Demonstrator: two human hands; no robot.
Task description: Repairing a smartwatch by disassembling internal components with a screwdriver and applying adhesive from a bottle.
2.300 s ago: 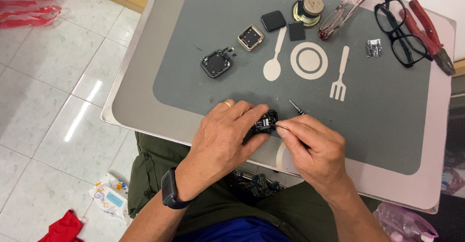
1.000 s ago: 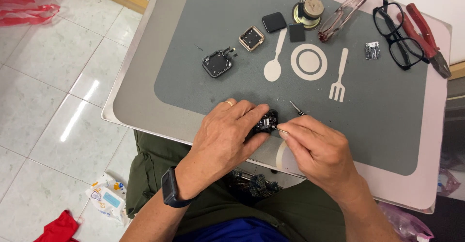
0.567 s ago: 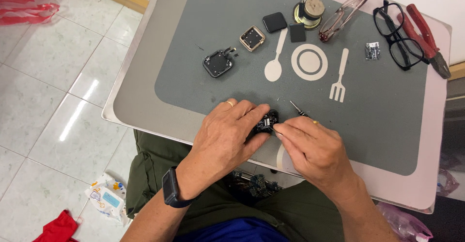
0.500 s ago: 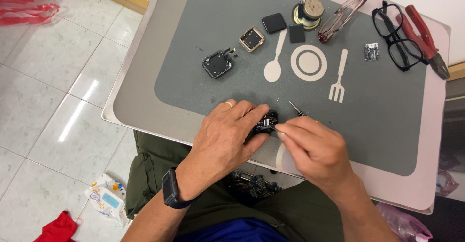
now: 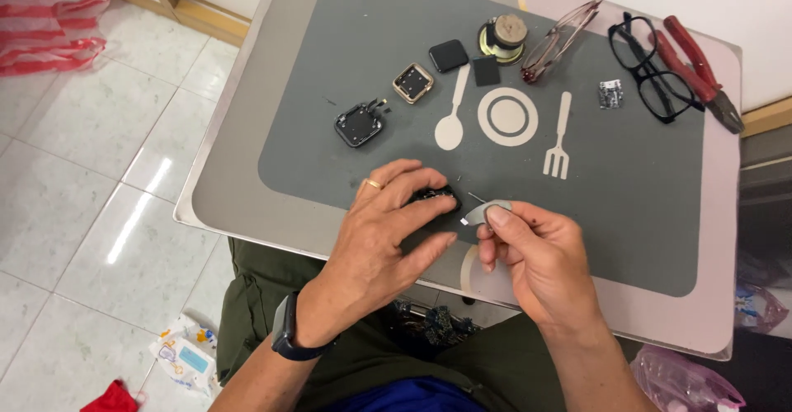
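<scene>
Grey and printed with a pale spoon, plate and fork, a placemat point(image 5: 346, 41) covered most of a metal-edged tray table point(image 5: 216, 183) that stood over white floor tiles. Close to the mat's near edge, the left hand point(image 5: 381, 239) pressed a small black device point(image 5: 431, 197) down on the mat, fingers curled over it and hiding most of it; what showed of its long axis ran roughly level with that near edge, though which way it pointed could not be told. Just right of the device, the right hand point(image 5: 540, 255) pinched a thin grey strip point(image 5: 485, 211) between thumb and forefinger, its tip aimed left toward the device and almost touching it.

Open mat lay beyond the device as far as the printed spoon. Farther from it were an opened dark watch case point(image 5: 360, 124), a gold-rimmed square case point(image 5: 412, 82) and a black square panel point(image 5: 449, 55). Well away, toward the tray's far right corner, lay black-framed glasses point(image 5: 650, 65) and red-handled pliers point(image 5: 698, 70).
</scene>
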